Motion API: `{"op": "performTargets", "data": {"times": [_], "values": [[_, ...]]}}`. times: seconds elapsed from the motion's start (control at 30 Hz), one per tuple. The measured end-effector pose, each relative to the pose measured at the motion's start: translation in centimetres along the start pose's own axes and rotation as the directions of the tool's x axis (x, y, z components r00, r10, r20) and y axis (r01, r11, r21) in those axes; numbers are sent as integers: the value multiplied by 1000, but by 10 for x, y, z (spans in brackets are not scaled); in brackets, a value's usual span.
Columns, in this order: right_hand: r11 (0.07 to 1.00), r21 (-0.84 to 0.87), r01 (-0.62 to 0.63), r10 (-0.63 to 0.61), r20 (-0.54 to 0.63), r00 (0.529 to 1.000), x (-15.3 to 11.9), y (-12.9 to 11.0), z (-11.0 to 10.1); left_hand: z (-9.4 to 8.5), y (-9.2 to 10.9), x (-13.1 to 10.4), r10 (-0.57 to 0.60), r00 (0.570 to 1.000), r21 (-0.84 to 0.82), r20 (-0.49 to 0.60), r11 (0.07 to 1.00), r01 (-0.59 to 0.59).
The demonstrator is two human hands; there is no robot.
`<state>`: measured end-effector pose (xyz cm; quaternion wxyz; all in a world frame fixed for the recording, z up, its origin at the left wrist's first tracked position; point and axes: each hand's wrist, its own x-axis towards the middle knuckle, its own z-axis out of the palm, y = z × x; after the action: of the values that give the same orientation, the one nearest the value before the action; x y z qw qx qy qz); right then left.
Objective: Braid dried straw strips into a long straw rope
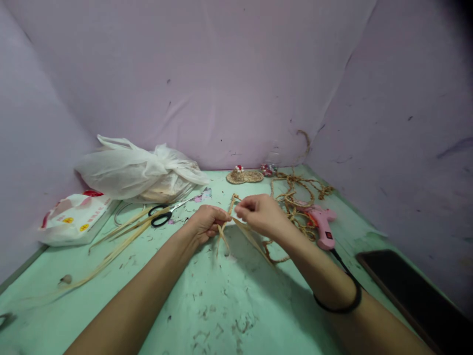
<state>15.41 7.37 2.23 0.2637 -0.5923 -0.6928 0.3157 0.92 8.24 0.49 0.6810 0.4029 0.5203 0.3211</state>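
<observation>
My left hand (209, 223) is closed in a pinch on a braided straw cord (231, 204) near the middle of the table. Loose straw ends hang below its fingertips. Just to the right, my right hand (260, 213) has its fingers curled together close to the cord. A pale flat straw strand (253, 239) runs from the pinch point down to the right, beneath this hand. Whether the right fingertips hold a strand is too small to tell. Behind the hands lies a small woven straw piece (246, 176) with red and white beads on it.
Black-handled scissors (161, 218) and loose straw strands (121, 241) lie left, by a white plastic bag (136, 170) and a tissue pack (77, 217). Coiled braided rope (295, 195), a pink glue gun (324, 229) and a dark phone (410, 291) lie right.
</observation>
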Motion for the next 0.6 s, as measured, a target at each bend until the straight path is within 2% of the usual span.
{"op": "performTargets", "data": {"times": [0.03,0.1,0.17,0.23,0.43,0.6], "values": [[984,152,-88,91,-10,996,5,4,-1,-1,1,0,-15,1000,5,20,1000,15],[876,417,-244,225,95,970,10,7,1,-3,2,1,-36,998,7,43,999,36],[745,562,-358,250,263,932,11,6,8,-4,2,2,-30,998,6,56,1000,30],[688,605,-402,232,342,911,8,3,16,-3,1,2,-27,998,24,64,999,25],[795,482,-368,290,231,929,4,5,26,0,0,-1,34,997,259,-74,966,-14],[802,512,-306,270,146,952,3,10,32,0,1,-3,155,977,446,-144,892,-75]]}}
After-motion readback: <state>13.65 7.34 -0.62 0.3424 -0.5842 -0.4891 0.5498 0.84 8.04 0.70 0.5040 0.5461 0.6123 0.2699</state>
